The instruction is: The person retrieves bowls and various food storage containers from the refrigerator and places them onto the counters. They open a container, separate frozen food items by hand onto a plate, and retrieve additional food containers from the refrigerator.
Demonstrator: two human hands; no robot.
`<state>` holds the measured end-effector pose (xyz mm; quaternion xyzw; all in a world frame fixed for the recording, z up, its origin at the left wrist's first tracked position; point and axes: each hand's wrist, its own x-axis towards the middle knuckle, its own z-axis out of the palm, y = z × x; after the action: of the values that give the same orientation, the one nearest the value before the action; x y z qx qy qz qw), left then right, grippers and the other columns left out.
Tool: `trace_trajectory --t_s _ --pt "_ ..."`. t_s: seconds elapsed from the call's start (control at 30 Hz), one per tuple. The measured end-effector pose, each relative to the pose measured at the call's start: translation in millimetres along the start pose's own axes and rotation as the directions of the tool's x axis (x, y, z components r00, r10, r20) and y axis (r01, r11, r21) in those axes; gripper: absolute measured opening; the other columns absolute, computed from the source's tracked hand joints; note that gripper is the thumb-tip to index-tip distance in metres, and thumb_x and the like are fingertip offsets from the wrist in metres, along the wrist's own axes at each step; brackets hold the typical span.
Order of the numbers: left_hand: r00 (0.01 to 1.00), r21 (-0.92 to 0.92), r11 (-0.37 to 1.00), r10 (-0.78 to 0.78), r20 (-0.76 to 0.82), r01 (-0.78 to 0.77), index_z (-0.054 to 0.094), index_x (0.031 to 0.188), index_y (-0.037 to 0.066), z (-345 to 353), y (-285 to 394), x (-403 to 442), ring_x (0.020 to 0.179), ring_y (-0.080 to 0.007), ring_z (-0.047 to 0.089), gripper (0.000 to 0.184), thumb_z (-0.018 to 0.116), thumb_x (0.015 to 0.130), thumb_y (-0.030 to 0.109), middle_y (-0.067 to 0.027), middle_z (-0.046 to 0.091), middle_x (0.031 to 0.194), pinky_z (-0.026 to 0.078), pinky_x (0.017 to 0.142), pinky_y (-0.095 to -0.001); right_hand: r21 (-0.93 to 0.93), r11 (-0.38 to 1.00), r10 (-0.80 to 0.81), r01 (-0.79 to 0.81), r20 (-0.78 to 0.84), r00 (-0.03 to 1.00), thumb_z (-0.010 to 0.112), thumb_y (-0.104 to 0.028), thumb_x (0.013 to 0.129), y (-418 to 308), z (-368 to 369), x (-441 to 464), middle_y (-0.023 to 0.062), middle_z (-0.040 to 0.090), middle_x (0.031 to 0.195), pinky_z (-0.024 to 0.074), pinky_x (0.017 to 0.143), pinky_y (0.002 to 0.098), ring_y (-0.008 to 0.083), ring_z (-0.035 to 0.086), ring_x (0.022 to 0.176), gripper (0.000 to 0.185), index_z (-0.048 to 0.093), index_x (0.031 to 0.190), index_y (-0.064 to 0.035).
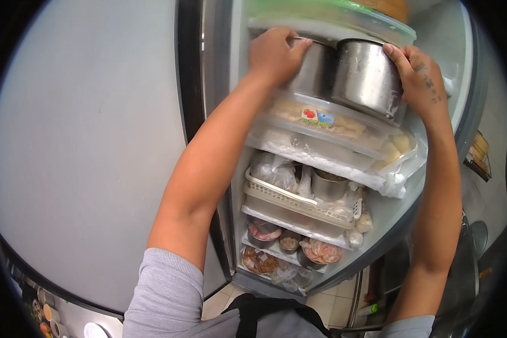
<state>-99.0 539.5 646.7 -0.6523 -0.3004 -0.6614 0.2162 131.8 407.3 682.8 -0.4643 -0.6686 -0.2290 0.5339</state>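
Two steel pots stand side by side on a plastic food container inside an open, frosted freezer. My left hand grips the rim of the left pot, thumb over the edge and fingers partly hidden behind it. My right hand holds the right pot by its upper right rim, the thumb on top. What the pots contain cannot be seen. Just above them lies a clear tub with a green lid.
Lower shelves hold a white plastic basket with bags and a small pot, then several bowls of meat. A wide grey door fills the left. Cups and a white plate show at the bottom left.
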Motion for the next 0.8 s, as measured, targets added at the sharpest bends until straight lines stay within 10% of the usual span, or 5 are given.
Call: trace_trajectory --t_s 0.27,0.4,0.53,0.8 --pt "1.0 0.061 0.998 -0.01 0.018 0.009 0.072 0.085 0.008 -31 59 17 0.063 -0.0264 0.063 0.035 0.071 0.079 0.043 -0.0085 0.065 0.068 0.047 0.06 -0.0357 0.024 0.986 0.164 -0.167 0.1 0.981 0.058 -0.043 0.093 -4 -45 -1 0.0069 0.051 0.056 0.0408 0.046 0.0318 0.0158 0.051 0.048 0.048 0.059 0.073 0.0007" --pt "0.985 0.162 0.979 0.141 -0.101 -0.123 0.066 0.074 0.005 -43 68 16 0.057 -0.027 0.061 0.047 0.073 0.076 0.052 -0.0091 0.063 0.063 0.047 0.055 -0.0369 -0.056 0.998 -0.034 0.036 0.04 0.999 0.055 -0.042 0.094 10 -51 -11 0.0104 0.053 0.059 0.0419 0.054 0.0354 0.0185 0.053 0.054 0.048 0.059 0.073 0.0011" --pt "0.993 0.127 0.985 -0.12 0.026 0.115 0.06 0.062 0.004 -60 62 16 0.051 -0.0216 0.054 0.065 0.075 0.067 0.066 -0.0088 0.058 0.055 0.044 0.052 -0.0333 -0.058 0.995 -0.085 0.086 0.022 0.996 0.054 -0.043 0.095 16 -56 -10 0.0095 0.053 0.057 0.0419 0.051 0.0343 0.0175 0.052 0.051 0.049 0.058 0.073 0.0007" --pt "0.99 0.016 0.99 -0.138 0.025 0.138 0.06 0.057 0.004 -118 85 28 0.049 -0.0066 0.052 0.06 0.081 0.066 0.059 -0.002 0.062 0.058 0.044 0.047 -0.0234 0.109 0.992 0.039 -0.061 0.196 0.98 0.05 -0.047 0.096 15 -110 0 0.001 0.05 0.054 0.0386 0.039 0.0252 0.0091 0.048 0.041 0.048 0.057 0.074 -0.0043"
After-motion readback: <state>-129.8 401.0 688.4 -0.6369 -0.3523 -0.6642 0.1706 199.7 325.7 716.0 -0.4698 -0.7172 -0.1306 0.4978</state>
